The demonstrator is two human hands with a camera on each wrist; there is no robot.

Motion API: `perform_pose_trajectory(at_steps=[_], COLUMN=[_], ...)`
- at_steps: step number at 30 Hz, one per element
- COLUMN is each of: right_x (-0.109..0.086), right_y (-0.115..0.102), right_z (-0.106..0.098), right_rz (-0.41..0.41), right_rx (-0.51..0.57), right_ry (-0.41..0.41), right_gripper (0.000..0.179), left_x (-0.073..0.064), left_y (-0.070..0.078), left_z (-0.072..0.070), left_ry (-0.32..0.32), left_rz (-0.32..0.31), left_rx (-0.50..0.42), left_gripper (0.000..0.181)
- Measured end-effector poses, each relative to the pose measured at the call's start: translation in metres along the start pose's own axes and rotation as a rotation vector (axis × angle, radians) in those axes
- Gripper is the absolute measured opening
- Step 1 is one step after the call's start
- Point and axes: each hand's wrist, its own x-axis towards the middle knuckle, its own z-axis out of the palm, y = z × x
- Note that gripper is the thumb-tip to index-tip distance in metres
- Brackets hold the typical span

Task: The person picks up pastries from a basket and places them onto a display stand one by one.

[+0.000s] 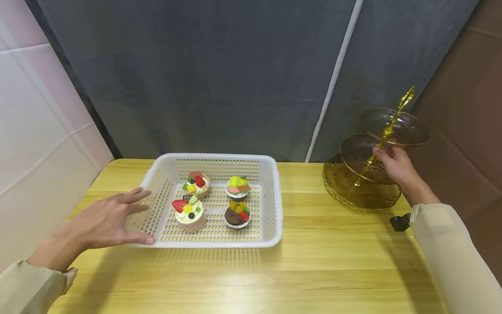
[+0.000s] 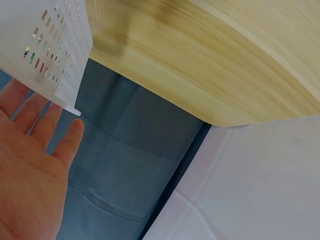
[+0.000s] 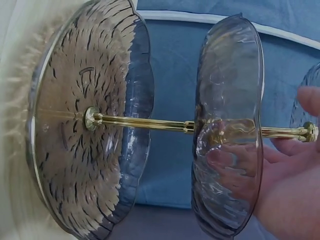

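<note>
In the head view, a white perforated plastic basket [image 1: 215, 245] stands on the table, holding several fruit-topped cupcakes. On its left side are two cream cupcakes [image 1: 192, 216] with strawberry and yellow pieces; to the right sit a chocolate one [image 1: 237, 216] and a green-topped one [image 1: 238, 188]. My left hand [image 1: 103, 220] spreads straight fingers over the basket's left rim, with the thumb by the front corner. My right hand [image 1: 400, 168] grips the gold rod of a three-tier cake stand [image 1: 364, 196] between its middle and top plates. The right wrist view shows the rod [image 3: 155, 122] running through the lower plates.
The wooden table [image 1: 321, 270] reaches a dark grey curtain [image 1: 204, 78] at the back. A white panel [image 1: 47, 122] borders the left side and a brown one [image 1: 466, 113] the right, close beside the cake stand. A wrist camera [image 1: 400, 222] hangs under the right sleeve.
</note>
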Motion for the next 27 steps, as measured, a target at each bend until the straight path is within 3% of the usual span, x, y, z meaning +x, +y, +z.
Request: perform_pose_trajectory(at_steps=[8,16,20,25,27], right_x=[0.004,0.006,0.008,0.01,0.011], right_y=[-0.007,-0.011,-0.011,-0.01,-0.011], right_z=[0.005,0.009,0.013,0.019,0.023], right_rz=[-0.023,-0.024,-0.108,-0.208,-0.25], right_rx=[0.046,0.02,0.096,0.2,0.261], right_ry=[0.03,0.023,0.057,0.104,0.11], right_gripper=[0.077,0.064,0.058,0.025,0.026], left_x=[0.001,0.001,0.001,0.001,0.001], left_y=[0.0,0.001,0.001,0.002,0.002], left_z=[0.0,0.0,0.0,0.0,-0.001], left_ry=[0.001,-0.001,-0.005,-0.003,-0.002], left_rz=[0.002,0.0,-0.005,-0.003,-0.002], left_rx=[0.007,-0.002,-0.001,-0.003,-0.003], left_gripper=[0.086,0.087,0.087,0.087,0.087])
